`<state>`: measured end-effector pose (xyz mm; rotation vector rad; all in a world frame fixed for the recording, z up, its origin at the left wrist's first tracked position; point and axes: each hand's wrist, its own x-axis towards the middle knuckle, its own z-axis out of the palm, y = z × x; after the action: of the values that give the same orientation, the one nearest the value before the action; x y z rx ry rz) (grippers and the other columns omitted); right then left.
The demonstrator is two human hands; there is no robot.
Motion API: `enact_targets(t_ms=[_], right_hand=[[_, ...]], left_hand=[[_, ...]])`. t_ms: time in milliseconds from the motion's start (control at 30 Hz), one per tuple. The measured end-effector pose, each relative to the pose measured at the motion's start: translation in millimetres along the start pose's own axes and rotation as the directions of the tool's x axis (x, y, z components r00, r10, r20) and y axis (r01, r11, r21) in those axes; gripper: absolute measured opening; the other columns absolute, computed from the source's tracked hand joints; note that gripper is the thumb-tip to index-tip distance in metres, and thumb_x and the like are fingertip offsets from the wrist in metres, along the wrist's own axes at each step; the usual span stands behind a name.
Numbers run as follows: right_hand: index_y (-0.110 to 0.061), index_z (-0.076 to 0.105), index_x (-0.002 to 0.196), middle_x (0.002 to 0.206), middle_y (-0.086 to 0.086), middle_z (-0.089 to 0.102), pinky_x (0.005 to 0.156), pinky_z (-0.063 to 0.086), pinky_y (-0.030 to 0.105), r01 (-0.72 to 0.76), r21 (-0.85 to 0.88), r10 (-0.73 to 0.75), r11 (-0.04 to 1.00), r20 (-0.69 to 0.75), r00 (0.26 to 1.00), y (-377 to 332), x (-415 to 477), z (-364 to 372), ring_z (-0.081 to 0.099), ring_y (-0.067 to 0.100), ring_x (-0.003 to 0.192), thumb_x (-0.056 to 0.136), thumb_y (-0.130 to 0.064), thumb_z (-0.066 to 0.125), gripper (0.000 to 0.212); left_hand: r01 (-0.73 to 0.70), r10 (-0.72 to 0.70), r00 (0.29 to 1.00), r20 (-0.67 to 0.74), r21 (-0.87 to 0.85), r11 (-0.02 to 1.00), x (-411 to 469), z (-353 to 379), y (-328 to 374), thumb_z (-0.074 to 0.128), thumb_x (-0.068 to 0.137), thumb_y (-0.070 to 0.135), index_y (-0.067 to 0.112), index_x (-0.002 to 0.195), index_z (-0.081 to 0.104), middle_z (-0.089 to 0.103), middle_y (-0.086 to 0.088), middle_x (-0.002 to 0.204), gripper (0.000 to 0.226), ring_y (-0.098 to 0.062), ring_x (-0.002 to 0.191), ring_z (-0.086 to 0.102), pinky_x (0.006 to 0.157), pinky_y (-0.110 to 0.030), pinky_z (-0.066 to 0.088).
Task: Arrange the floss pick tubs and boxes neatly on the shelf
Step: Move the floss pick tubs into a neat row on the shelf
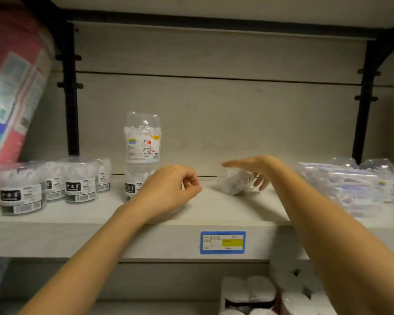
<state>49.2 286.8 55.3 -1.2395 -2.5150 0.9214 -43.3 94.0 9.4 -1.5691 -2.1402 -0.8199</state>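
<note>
Floss pick tubs (48, 185) cluster at the left of the shelf (214, 212). A cat-label tub (142, 142) tops another, part hidden by the left hand (168, 189), curled and empty. The right hand (257, 169), fingers straight, covers a tipped tub (236, 181); contact unclear. Blurred boxes (341, 185) lie right.

Clear floss pick tubs (21, 189) on the left: white picks inside, black-and-white labels striped with barcodes. The cat-label tub (142, 142) is clear too, and its white label shows a cartoon cat with orange patches, a blue-and-green logo and a yellow-orange corner. The shelf (77, 237) is pale grey with faint wood grain. On its near edge, a price tag (222, 242): blue border, white field, yellow block. Black uprights (71, 98) stand against the grey back panel (214, 110). Far left, a pink-red pack (11, 87) with blue and teal panels. On the right, clear boxes (341, 183) with bluish streaks.
</note>
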Motion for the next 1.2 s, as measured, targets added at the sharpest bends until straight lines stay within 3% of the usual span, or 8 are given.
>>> enact_targets(t_ms=[233, 333, 500, 600, 733, 900, 1033, 1200], right_hand=[[-0.011, 0.053, 0.118, 0.128, 0.012, 0.052, 0.084, 0.057, 0.041, 0.0, 0.272, -0.01, 0.962, 0.035, 0.999, -1, 13, 8, 0.062, 0.031, 0.099, 0.055, -0.048, 0.084, 0.079], [-0.005, 0.052, 0.118, 0.112, 0.011, 0.06, 0.081, 0.057, 0.037, 0.057, 0.248, -0.053, 0.967, -0.023, 0.998, -4, 7, 13, 0.064, 0.027, 0.093, 0.06, -0.05, 0.08, 0.079], [-0.011, 0.025, 0.13, 0.098, 0.009, 0.055, 0.058, 0.049, 0.029, 0.281, 0.163, -0.252, 0.946, -0.177, 0.951, -16, -19, 16, 0.058, 0.02, 0.076, 0.069, -0.045, 0.076, 0.086], [-0.011, 0.025, 0.129, 0.095, 0.009, 0.054, 0.065, 0.053, 0.032, 0.385, 0.146, -0.363, 0.911, -0.158, 0.918, -21, -39, 18, 0.06, 0.022, 0.078, 0.076, -0.045, 0.069, 0.077], [-0.009, 0.022, 0.133, 0.108, 0.011, 0.048, 0.069, 0.054, 0.035, 0.475, 0.107, -0.463, 0.873, -0.121, 0.878, -27, -63, 21, 0.058, 0.023, 0.084, 0.09, -0.047, 0.05, 0.064], [-0.02, 0.028, 0.14, 0.13, 0.001, 0.046, 0.086, 0.046, 0.025, 0.619, 0.09, -0.62, 0.78, -0.022, 0.784, -12, -83, 5, 0.053, 0.01, 0.096, 0.093, -0.054, 0.031, 0.058], [-0.046, 0.019, 0.142, 0.14, -0.013, 0.037, 0.091, 0.041, 0.02, 0.728, 0.117, -0.738, 0.675, 0.11, 0.666, 19, -90, -5, 0.047, -0.003, 0.112, 0.068, -0.058, 0.065, 0.089], [-0.052, 0.015, 0.14, 0.135, -0.02, 0.038, 0.094, 0.046, 0.028, 0.877, 0.037, -0.875, 0.478, -0.068, 0.48, 37, -92, 14, 0.048, 0.004, 0.113, 0.06, -0.035, 0.083, 0.107]], left_hand=[[0.028, -0.027, 0.999, 0.026, -0.036, 0.999, 3, 0, -6, 0.061, 0.084, 0.033, 0.023, 0.085, 0.066, 0.057, 0.014, 0.07, 0.012, -0.001, 0.063, 0.047, 0.067, -0.028, 0.044], [0.06, -0.058, 0.996, 0.065, -0.035, 0.998, 7, 1, -8, 0.061, 0.083, 0.038, 0.023, 0.089, 0.063, 0.056, 0.016, 0.074, 0.015, 0.0, 0.064, 0.047, 0.066, -0.026, 0.041], [0.171, -0.159, 0.984, 0.081, -0.166, 0.971, 12, 0, -2, 0.059, 0.078, 0.056, 0.023, 0.113, 0.057, 0.063, 0.013, 0.098, 0.048, -0.01, 0.087, 0.055, 0.078, -0.025, 0.042], [0.247, -0.224, 0.967, 0.123, -0.218, 0.944, 12, 0, 9, 0.055, 0.072, 0.068, 0.022, 0.127, 0.05, 0.06, 0.007, 0.116, 0.072, -0.01, 0.097, 0.056, 0.081, -0.024, 0.042], [0.254, -0.219, 0.966, 0.139, -0.323, 0.912, 9, 0, 19, 0.063, 0.07, 0.061, 0.019, 0.111, 0.056, 0.065, 0.003, 0.101, 0.059, -0.015, 0.085, 0.067, 0.08, -0.033, 0.055], [0.313, -0.116, 0.934, 0.339, -0.613, 0.725, 2, -13, 8, 0.073, 0.062, 0.056, 0.016, 0.111, 0.06, 0.071, -0.002, 0.106, 0.064, -0.014, 0.097, 0.068, 0.091, -0.036, 0.054], [0.396, -0.038, 0.897, 0.441, -0.762, 0.512, -4, -19, -1, 0.073, 0.072, 0.037, 0.007, 0.123, 0.054, 0.067, -0.012, 0.117, 0.063, -0.023, 0.107, 0.065, 0.09, -0.032, 0.054], [0.43, 0.152, 0.865, 0.478, -0.862, 0.268, -13, -22, -1, 0.082, 0.062, 0.03, 0.006, 0.127, 0.051, 0.061, -0.017, 0.126, 0.076, -0.028, 0.117, 0.059, 0.097, -0.039, 0.049]])
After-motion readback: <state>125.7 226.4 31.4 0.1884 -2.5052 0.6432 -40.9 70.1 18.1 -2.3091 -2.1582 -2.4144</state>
